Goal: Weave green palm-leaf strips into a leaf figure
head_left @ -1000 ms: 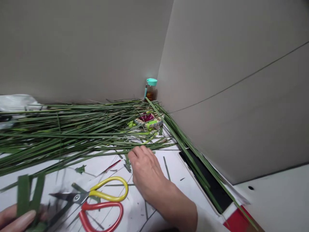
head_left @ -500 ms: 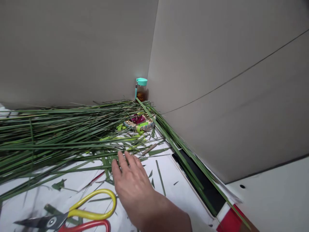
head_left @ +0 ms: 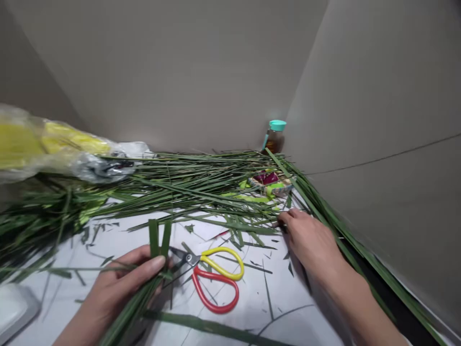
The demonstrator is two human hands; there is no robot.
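My left hand [head_left: 126, 283] is closed around a bundle of long green leaf strips [head_left: 131, 307], thumb on top. Two short flat ends stand up above the thumb. Scissors [head_left: 216, 271] with one yellow and one red handle lie just right of that hand on the white sheet, partly behind the held leaves at their tip. My right hand [head_left: 309, 240] reaches to the right edge of the leaf pile [head_left: 194, 180], in front of a small basket [head_left: 283, 189]. Its fingers are bent together and point down; whatever is between them is hidden.
A bottle [head_left: 274, 138] with a turquoise lid stands in the wall corner. Plastic bags [head_left: 72, 144] lie at the back left, and a white object [head_left: 16, 307] sits at the left edge. Long leaves along the right wall cover part of a dark flat device [head_left: 389, 293]. Leaf scraps litter the sheet.
The view has swung left, bringing my left hand with its leaf bundle and the plastic bags into sight. My right hand has shifted toward the basket, its fingers now bent together.
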